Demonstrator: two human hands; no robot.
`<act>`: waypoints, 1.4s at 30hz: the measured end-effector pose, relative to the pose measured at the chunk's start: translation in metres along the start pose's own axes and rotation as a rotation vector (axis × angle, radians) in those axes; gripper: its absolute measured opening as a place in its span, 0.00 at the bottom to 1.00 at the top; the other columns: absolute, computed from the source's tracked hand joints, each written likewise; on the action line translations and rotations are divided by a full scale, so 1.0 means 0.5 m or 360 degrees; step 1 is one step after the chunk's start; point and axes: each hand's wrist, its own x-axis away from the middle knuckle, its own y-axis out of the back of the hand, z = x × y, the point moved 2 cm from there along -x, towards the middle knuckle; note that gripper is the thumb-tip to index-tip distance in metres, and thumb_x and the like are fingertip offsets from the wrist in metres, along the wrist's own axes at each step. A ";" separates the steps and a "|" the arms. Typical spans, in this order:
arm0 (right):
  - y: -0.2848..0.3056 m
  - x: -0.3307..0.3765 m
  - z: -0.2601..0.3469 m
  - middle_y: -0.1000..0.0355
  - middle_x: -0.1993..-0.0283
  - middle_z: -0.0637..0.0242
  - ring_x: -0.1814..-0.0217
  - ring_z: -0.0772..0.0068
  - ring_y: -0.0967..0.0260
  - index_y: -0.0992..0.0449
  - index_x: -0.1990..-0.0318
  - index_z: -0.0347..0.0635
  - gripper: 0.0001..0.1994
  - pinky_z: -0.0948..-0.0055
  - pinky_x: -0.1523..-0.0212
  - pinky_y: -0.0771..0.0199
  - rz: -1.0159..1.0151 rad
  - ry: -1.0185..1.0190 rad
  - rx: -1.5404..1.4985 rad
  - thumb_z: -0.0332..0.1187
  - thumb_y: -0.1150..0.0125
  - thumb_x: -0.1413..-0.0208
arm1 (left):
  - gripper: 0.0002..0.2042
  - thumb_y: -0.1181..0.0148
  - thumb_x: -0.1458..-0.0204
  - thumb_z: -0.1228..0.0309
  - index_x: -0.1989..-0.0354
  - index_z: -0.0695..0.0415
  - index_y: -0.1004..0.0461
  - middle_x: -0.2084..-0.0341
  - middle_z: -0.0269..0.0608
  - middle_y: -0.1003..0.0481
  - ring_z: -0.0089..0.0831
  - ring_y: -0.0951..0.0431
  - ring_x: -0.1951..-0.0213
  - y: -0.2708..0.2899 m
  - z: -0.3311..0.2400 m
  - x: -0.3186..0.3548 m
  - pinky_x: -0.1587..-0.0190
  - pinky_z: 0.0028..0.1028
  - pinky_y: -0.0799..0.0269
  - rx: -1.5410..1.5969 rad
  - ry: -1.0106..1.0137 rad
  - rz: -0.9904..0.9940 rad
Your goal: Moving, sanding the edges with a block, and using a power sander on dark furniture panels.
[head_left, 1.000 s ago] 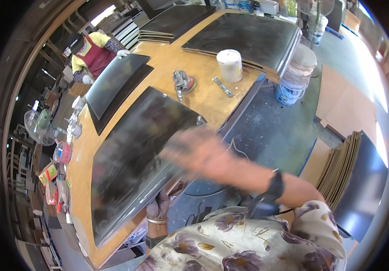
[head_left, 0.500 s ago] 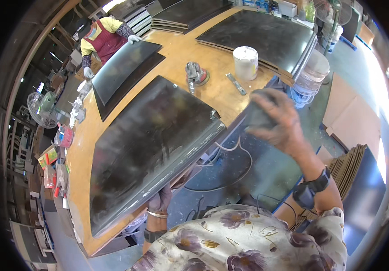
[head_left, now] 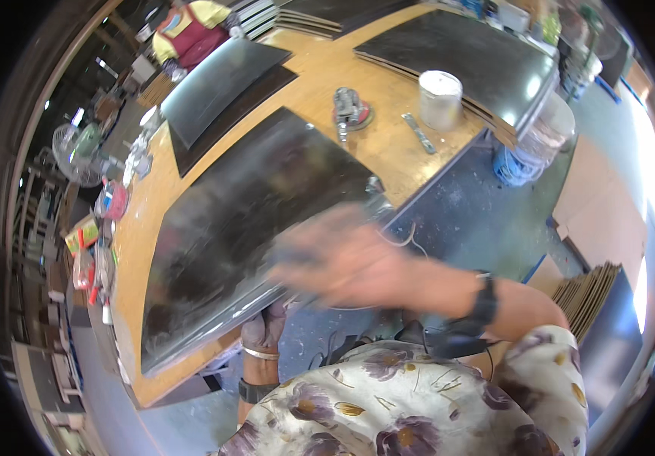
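Observation:
A glossy dark panel [head_left: 251,205] lies on the wooden table in front of me, its near edge streaked with white. My right hand [head_left: 343,258] is smeared by motion over that near edge, a dark grey pad [head_left: 295,249] blurred under its fingers. Below the same edge, my left hand [head_left: 265,328] grips the panel from beneath; its fingertips are hidden. Beyond the panel, a sander [head_left: 352,110] with a red base rests on the table. To its right are a putty knife [head_left: 419,133] and a white tub [head_left: 441,100].
Across the table [head_left: 320,80], a person in a maroon apron [head_left: 198,38] stands by another dark panel [head_left: 221,87]. Stacked dark panels [head_left: 464,64] lie at the far right, beside a bucket [head_left: 521,163]. A fan [head_left: 77,152] stands at left; cardboard sheets [head_left: 582,308] lean at right.
My right hand has swung left and nearer, from beyond the panel's right corner onto its near edge. My left hand stays at that edge. The view has shifted slightly.

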 end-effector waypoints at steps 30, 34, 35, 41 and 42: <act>0.093 0.127 -0.059 0.38 0.47 0.62 0.47 0.61 0.39 0.35 0.43 0.58 0.40 0.61 0.49 0.40 -0.0074 -0.0644 0.0122 0.40 0.29 0.72 | 0.15 0.42 0.50 0.70 0.54 0.60 0.31 0.52 0.43 0.29 0.33 0.28 0.51 0.028 0.026 0.025 0.46 0.32 0.30 0.0366 0.0207 -0.0185; 0.003 0.079 -0.026 0.37 0.48 0.66 0.48 0.65 0.38 0.35 0.43 0.62 0.31 0.57 0.49 0.40 -0.0066 -0.0264 0.0016 0.37 0.37 0.61 | 0.15 0.43 0.50 0.72 0.54 0.61 0.31 0.52 0.43 0.29 0.34 0.28 0.51 0.006 0.017 0.002 0.47 0.33 0.29 0.0507 0.0292 -0.0098; 0.014 0.093 -0.046 0.37 0.48 0.66 0.48 0.65 0.38 0.35 0.44 0.63 0.31 0.56 0.49 0.40 -0.0084 -0.0311 0.0075 0.38 0.37 0.61 | 0.15 0.43 0.50 0.72 0.54 0.61 0.31 0.52 0.43 0.29 0.34 0.28 0.51 0.014 0.005 0.010 0.46 0.33 0.29 0.0463 0.0227 -0.0161; 0.163 0.245 -0.203 0.36 0.48 0.59 0.48 0.57 0.38 0.32 0.47 0.55 0.34 0.57 0.49 0.41 -0.0178 -0.1098 0.0534 0.37 0.30 0.70 | 0.13 0.43 0.50 0.72 0.56 0.61 0.29 0.54 0.42 0.28 0.33 0.27 0.53 0.017 0.015 -0.014 0.47 0.32 0.29 0.0416 0.0061 -0.0012; 0.157 0.203 -0.153 0.36 0.49 0.59 0.48 0.57 0.38 0.32 0.47 0.56 0.33 0.57 0.48 0.40 -0.0154 -0.0953 0.0363 0.37 0.31 0.68 | 0.12 0.43 0.50 0.72 0.57 0.60 0.29 0.55 0.42 0.27 0.33 0.26 0.54 0.019 -0.005 0.012 0.48 0.32 0.28 0.0316 0.0088 -0.0043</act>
